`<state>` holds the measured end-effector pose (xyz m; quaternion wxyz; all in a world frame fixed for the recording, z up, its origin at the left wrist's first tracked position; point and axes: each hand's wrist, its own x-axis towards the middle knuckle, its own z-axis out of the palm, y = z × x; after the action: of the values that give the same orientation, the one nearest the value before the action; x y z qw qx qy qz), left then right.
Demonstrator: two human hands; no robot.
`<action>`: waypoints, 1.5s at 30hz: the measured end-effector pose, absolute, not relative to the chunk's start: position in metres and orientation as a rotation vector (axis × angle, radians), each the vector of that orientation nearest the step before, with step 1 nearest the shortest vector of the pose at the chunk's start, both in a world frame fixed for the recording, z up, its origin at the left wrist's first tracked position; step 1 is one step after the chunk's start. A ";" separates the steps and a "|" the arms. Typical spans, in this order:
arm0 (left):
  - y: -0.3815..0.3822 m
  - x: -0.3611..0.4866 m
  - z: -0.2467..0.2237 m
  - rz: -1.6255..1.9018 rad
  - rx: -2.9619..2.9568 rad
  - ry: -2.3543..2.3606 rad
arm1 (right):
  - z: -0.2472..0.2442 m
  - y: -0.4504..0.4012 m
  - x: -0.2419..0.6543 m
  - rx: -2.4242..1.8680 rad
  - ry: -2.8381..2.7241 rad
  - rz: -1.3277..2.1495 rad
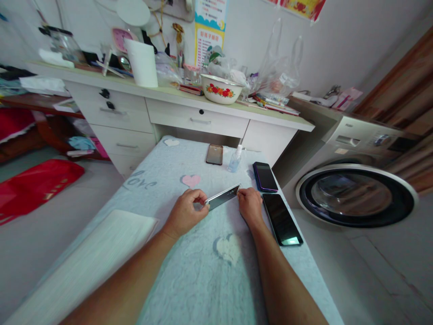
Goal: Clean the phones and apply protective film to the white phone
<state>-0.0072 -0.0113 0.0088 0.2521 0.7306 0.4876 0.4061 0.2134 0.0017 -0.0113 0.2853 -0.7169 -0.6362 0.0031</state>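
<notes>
Cloth: pale blue, heart-printed, covering the table.
Silver-edged phone: tilted on its edge over the table's middle, between both hands.
Left hand: thumb and fingers pinching its left end.
Right hand: fingers curled, gripping its right end.
Table's right side: purple-edged phone, larger dark phone, both flat.
Far end: brown case, spray bottle.
Room: white desk beyond; washing machine right; red bag on the floor, left.
</notes>
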 end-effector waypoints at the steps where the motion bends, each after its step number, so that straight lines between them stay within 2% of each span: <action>1: -0.011 -0.007 0.009 1.101 1.990 1.329 | -0.012 0.002 0.214 -1.891 -1.686 0.034; 9: -0.012 -0.008 0.008 1.089 2.034 1.326 | -0.012 0.008 0.218 -1.510 -1.426 0.313; 13: -0.012 -0.008 0.009 1.093 2.066 1.324 | -0.014 0.008 0.217 -1.492 -1.401 0.349; 23: -0.013 -0.008 0.012 1.072 2.098 1.327 | -0.013 0.005 0.219 -1.739 -1.694 0.161; 33: -0.011 -0.007 0.005 1.080 2.121 1.344 | 0.002 -0.002 0.224 -1.461 -1.463 0.166; 39: -0.011 0.001 0.002 1.024 2.141 1.370 | 0.035 -0.020 0.212 -1.394 -1.531 -0.071; 45: -0.004 0.007 -0.004 0.969 2.098 1.440 | 0.044 -0.029 0.201 -1.348 -1.609 -0.236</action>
<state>0.0068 -0.0045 -0.0037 0.2077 0.7538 0.5173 0.3479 0.2008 -0.0294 0.0437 0.4924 -0.5554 -0.6630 -0.0973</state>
